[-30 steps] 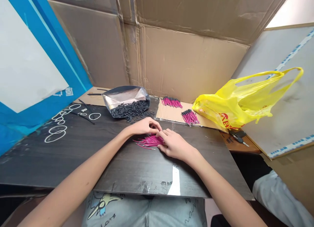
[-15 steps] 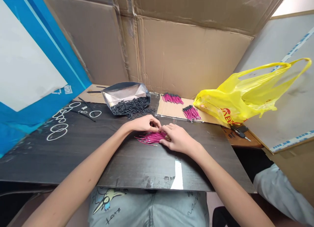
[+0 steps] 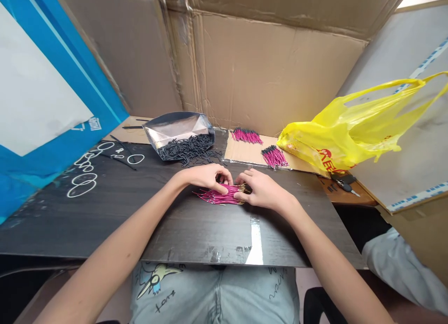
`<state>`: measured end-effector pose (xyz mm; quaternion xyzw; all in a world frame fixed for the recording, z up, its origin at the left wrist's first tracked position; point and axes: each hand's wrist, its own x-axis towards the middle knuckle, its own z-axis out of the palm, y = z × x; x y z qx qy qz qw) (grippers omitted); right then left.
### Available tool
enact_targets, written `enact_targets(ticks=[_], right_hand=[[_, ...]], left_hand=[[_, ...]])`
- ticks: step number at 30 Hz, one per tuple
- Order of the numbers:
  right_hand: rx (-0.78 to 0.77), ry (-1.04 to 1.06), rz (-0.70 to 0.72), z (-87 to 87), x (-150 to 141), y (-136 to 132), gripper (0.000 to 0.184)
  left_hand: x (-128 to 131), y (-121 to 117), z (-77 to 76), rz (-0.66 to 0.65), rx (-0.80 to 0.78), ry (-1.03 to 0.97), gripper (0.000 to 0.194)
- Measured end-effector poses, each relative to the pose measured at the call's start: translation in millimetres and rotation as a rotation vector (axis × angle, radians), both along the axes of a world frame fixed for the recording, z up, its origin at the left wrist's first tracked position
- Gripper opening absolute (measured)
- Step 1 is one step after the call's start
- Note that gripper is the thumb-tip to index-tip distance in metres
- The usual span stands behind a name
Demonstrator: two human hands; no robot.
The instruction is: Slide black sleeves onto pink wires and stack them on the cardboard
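A loose bundle of pink wires [image 3: 212, 195] lies on the dark tabletop in front of me, with bare tips to the left and gold-coloured ends to the right. My left hand [image 3: 209, 177] curls over it from the left, thumb pressed on the wires and fingers behind them. At the gold ends, my right hand [image 3: 261, 188] pinches the bundle between its thumb and curved fingers. Both hands stay low over the table, a small gap between them. The far-side fingertips are partly hidden.
Behind my left hand, an open foil-lined pouch [image 3: 178, 123] spills short black tubes [image 3: 187, 147]. Two groups of black-tipped pink wires [image 3: 247, 136] lie on cardboard [image 3: 238, 152]. A yellow plastic bag [image 3: 315, 139], keys [image 3: 346, 187] and white rings [image 3: 82, 185] surround the workspace.
My hands have drawn slightly apart, and the right hand has shifted right, uncovering more of the gold ends. The left thumb now lies on top of the wires. The view has tilted slightly downward.
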<state>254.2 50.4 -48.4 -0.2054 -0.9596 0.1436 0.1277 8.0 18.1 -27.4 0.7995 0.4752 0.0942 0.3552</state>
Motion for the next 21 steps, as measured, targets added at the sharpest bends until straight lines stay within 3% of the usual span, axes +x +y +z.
enact_targets(ticks=[10, 17, 21], right_hand=[[-0.016, 0.029, 0.018, -6.8, -5, -3, 0.009], [0.033, 0.0, -0.005, -6.9, -8, -5, 0.015], [0.045, -0.012, -0.034, -8.8, -10, -4, 0.017]], left_hand=[[4, -1, 0.5, 0.022, -0.043, -0.039, 0.024], [2, 1, -3.2, 0.008, -0.073, -0.05, 0.035], [2, 2, -4.9, -0.006, -0.043, -0.059, 0.03]])
